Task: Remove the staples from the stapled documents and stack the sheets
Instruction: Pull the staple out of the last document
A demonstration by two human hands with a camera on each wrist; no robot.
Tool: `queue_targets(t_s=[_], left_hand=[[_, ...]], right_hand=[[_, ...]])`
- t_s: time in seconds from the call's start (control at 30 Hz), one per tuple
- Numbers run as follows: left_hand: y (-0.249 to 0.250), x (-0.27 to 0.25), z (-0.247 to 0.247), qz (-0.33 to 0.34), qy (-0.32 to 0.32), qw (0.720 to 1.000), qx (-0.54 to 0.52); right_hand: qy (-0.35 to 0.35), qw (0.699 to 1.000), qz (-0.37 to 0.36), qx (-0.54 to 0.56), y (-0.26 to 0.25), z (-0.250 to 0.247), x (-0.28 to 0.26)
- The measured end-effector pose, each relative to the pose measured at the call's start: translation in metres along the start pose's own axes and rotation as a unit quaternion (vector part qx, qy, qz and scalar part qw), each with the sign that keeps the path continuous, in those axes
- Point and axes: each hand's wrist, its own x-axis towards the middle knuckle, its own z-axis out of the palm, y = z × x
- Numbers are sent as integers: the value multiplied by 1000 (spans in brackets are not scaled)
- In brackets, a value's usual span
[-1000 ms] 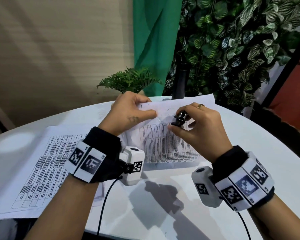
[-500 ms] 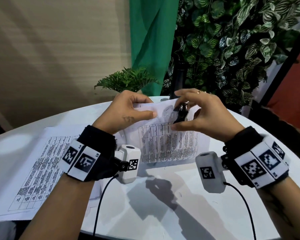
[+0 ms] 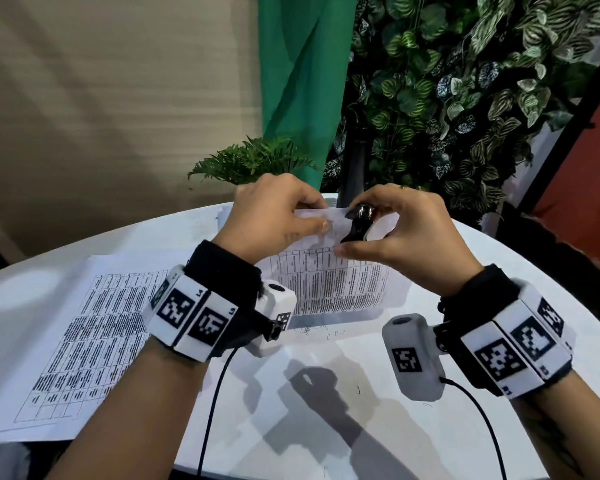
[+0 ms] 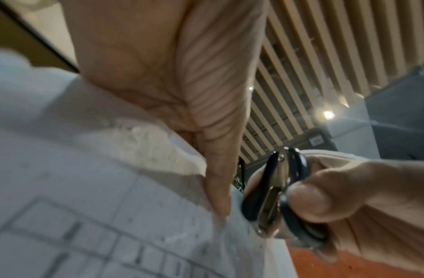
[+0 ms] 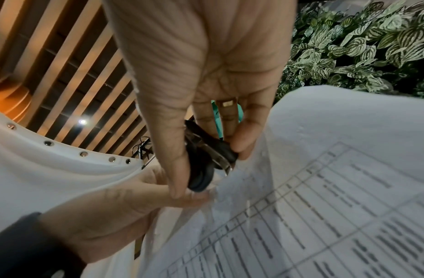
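At the left of the round white table (image 3: 326, 427) a printed sheet (image 3: 84, 341) lies flat. To its right, the left hand (image 3: 274, 216) pinches the top edge of the stapled document (image 3: 329, 282) between thumb and curled fingers, lifting that far edge off the table while the near edge stays low. Just right of that thumb, the right hand (image 3: 402, 237) squeezes a black and metal staple remover (image 3: 359, 223) between thumb and fingers, its metal tips set against the paper near the upper corner. Whether a staple is caught in the tips cannot be told. Beyond the table stand a small fern (image 3: 250, 161) and, further right, a wall of striped leaves (image 3: 482, 81).
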Motion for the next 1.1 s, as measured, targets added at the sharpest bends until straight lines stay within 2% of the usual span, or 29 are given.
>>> queue_targets(t_s=[0.07, 0.17, 0.27, 0.33, 0.73, 1.1], left_hand=[[-2, -1, 0, -2, -25, 998, -57], [-4, -1, -1, 9, -45, 992, -117], [-4, -2, -3, 17, -68, 982, -175], [-3, -2, -3, 19, -75, 978, -195], [1, -4, -8, -17, -117, 951, -285], [-1, -3, -14, -23, -163, 947, -277]], right_hand=[[9, 1000, -18, 2, 2, 0, -2], [31, 994, -103, 19, 2, 6, -9], [46, 981, -184, -31, 2, 13, -11], [50, 974, -212, -67, 4, 15, -8], [49, 958, -266, -93, 5, 17, -6], [43, 946, -297, -124, 7, 18, -3]])
